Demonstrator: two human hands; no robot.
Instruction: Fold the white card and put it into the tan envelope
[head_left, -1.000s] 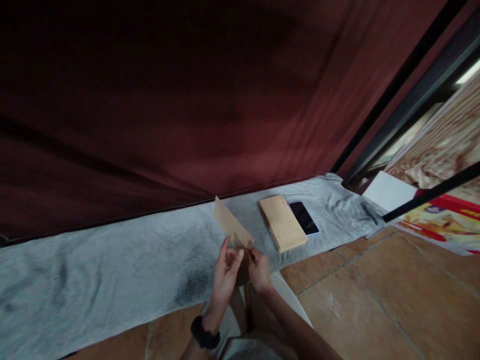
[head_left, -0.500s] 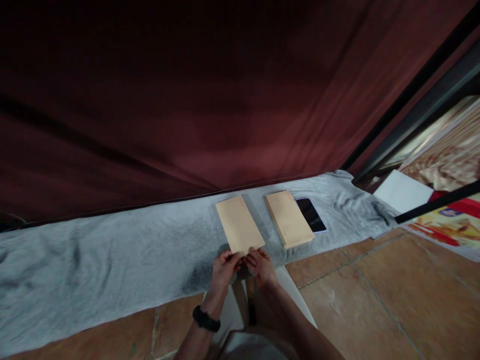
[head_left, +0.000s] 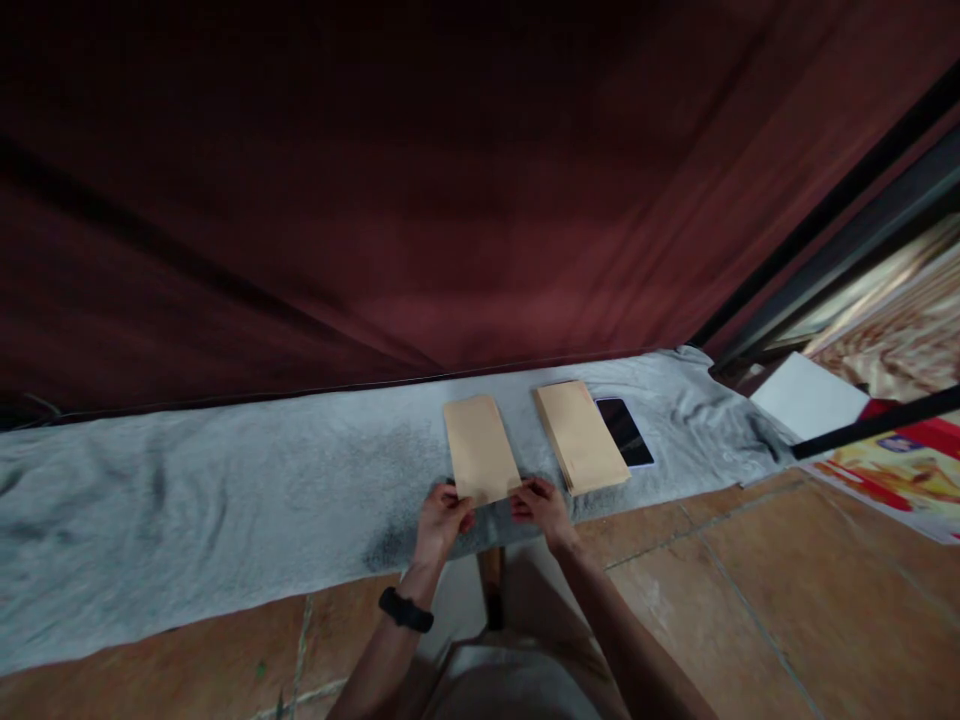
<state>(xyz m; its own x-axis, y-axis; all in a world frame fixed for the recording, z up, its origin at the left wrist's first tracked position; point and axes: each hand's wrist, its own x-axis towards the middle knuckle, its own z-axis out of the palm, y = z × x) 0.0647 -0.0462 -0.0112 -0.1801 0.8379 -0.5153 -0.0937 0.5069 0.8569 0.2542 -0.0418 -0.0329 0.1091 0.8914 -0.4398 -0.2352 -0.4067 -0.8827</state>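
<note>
A tan paper envelope (head_left: 481,450) lies on the grey cloth in front of me. My left hand (head_left: 444,518) pinches its near left corner between thumb and fingers. At the near right corner, my right hand (head_left: 541,506) grips the paper the same way. Just to the right lies a stack of similar tan envelopes (head_left: 583,436), with neither hand on it. A dark-screened phone (head_left: 625,432) rests partly against or under the stack's right side; which of the two I cannot tell.
The grey cloth (head_left: 247,500) covers a long, narrow surface along a dark red curtain (head_left: 450,250). At right are a black metal bar (head_left: 877,422), a white box-like object (head_left: 810,395) and a red and yellow printed package (head_left: 900,460). Tiled floor (head_left: 720,600) lies below.
My hands have moved apart from the middle of the envelope's near edge to its two corners. The envelope has turned slightly, its far end shifting right. The stack and phone stay put.
</note>
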